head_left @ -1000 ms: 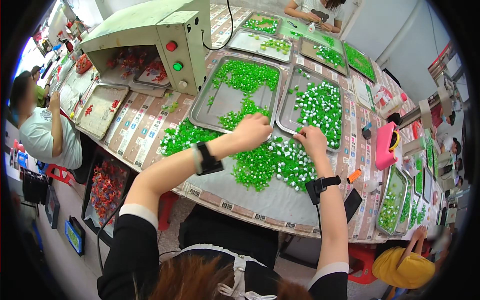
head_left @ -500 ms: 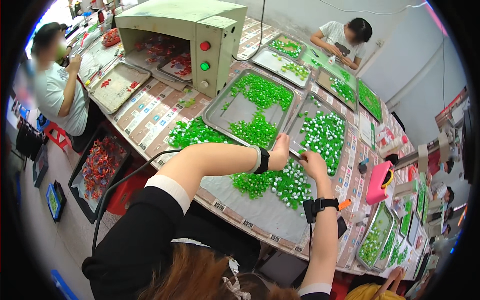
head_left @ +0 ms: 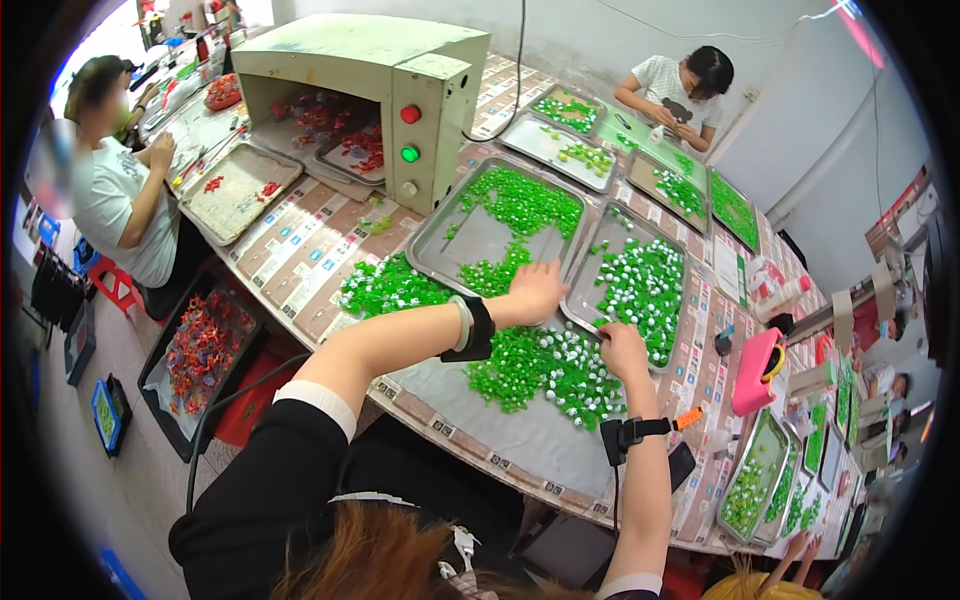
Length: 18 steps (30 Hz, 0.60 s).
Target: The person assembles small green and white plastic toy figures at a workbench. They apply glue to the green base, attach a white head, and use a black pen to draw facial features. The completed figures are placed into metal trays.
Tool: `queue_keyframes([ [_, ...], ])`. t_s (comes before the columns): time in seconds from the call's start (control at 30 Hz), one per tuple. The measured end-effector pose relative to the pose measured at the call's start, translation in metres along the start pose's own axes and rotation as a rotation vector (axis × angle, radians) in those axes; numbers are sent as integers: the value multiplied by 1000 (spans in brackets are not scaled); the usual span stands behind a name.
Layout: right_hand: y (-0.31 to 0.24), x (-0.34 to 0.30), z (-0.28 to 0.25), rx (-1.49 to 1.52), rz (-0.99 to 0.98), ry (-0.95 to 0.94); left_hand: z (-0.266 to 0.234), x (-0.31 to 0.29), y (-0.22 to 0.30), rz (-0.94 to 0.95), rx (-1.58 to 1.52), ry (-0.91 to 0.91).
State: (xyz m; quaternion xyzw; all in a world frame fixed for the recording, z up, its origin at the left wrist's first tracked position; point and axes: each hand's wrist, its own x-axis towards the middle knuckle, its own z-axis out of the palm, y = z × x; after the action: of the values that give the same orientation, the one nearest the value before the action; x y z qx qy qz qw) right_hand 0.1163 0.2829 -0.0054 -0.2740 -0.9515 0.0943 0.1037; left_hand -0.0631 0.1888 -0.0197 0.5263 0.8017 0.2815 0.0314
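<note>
My left hand (head_left: 537, 293) reaches over the near right corner of a metal tray (head_left: 425, 245) of small green pieces (head_left: 530, 200), its fingers spread and no object visible in it. Closed fingers show on my right hand (head_left: 625, 352), at the near edge of a second metal tray (head_left: 583, 285) with green and white pieces (head_left: 645, 280). Whether they grip the rim or a small piece is hidden. Below both hands, loose green pieces (head_left: 508, 368) and green-and-white pieces (head_left: 585, 385) lie heaped on a pale sheet (head_left: 450, 400). Another heap (head_left: 390, 285) lies left of the first tray.
A pale green oven-like machine (head_left: 430, 130) holds red pieces at the far left of the table. A worn tray (head_left: 235, 205) stands beside it. More trays (head_left: 550, 140) lie at the back. A pink case (head_left: 757, 365) stands at the right. Other people sit around the table.
My left hand has moved left from between the two trays to over the first tray's corner, and its fingers have spread. My right hand stays by the second tray's near edge. The view has shifted slightly.
</note>
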Motion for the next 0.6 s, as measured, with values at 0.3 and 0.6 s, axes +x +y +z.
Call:
queue_keyframes([
  [0.3, -16, -22, -11, -5, 5, -1, 20, 8, 6, 17, 34, -121],
  [0.6, -23, -23, -16, -41, 122, -19, 37, 20, -7, 178, 51, -58],
])
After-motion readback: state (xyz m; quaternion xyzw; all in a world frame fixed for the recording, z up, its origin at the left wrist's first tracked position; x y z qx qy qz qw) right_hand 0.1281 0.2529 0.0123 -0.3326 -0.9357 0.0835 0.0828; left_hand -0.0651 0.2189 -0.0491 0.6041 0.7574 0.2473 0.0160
